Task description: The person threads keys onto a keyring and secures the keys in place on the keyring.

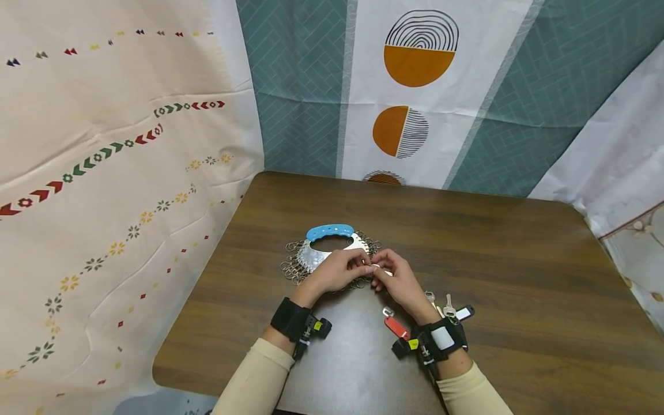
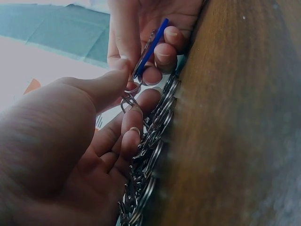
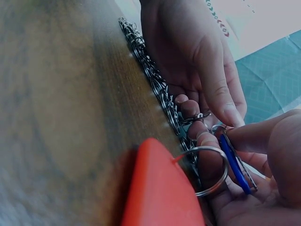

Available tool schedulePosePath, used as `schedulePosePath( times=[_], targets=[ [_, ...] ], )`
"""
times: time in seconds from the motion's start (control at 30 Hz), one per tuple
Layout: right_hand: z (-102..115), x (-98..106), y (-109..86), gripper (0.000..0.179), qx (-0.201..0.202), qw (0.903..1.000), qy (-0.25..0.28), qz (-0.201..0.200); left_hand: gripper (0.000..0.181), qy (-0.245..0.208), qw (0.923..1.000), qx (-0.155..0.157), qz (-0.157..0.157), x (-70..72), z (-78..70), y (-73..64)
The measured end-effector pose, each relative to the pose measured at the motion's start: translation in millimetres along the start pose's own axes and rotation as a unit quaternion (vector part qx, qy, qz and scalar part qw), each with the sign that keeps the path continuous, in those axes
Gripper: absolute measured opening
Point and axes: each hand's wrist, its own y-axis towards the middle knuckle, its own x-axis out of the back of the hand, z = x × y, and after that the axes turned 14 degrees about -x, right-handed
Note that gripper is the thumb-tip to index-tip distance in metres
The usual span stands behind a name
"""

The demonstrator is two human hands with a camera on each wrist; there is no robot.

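A metal key ring holder with a light blue handle [image 1: 329,230] lies on the table, its curved plate [image 1: 311,258] fringed with many rings [image 1: 291,270]. Over its right end my left hand [image 1: 334,270] pinches a small metal clasp [image 2: 127,101] between thumb and fingers. Fingertip to fingertip with it, my right hand [image 1: 398,279] holds a key [image 3: 247,175] together with a blue tag [image 3: 233,162]. A small ring links them at the left thumb tip. The holder's right end is partly hidden behind both hands.
Beside my right wrist lies a red key tag [image 1: 396,327] with a metal ring [image 3: 225,172]. Several keys [image 1: 449,305] and a black-edged tag [image 1: 465,313] lie past that forearm. The wooden table [image 1: 519,259] meets hanging cloths at its back and left.
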Motion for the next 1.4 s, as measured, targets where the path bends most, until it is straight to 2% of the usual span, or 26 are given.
schedulePosePath(
  times=[0.57,1.4],
  targets=[
    [0.5,-0.3,-0.4,0.015,-0.002,0.9997,0.022,-0.006,0.018,-0.014,0.9999,0.005,-0.004,-1.3,1.2,-0.3],
    [0.7,2.0,0.6,0.011,0.001,0.9999,0.011,0.0,0.017,-0.005,1.0,0.001,0.003,-1.0,2.7,2.5]
  ],
)
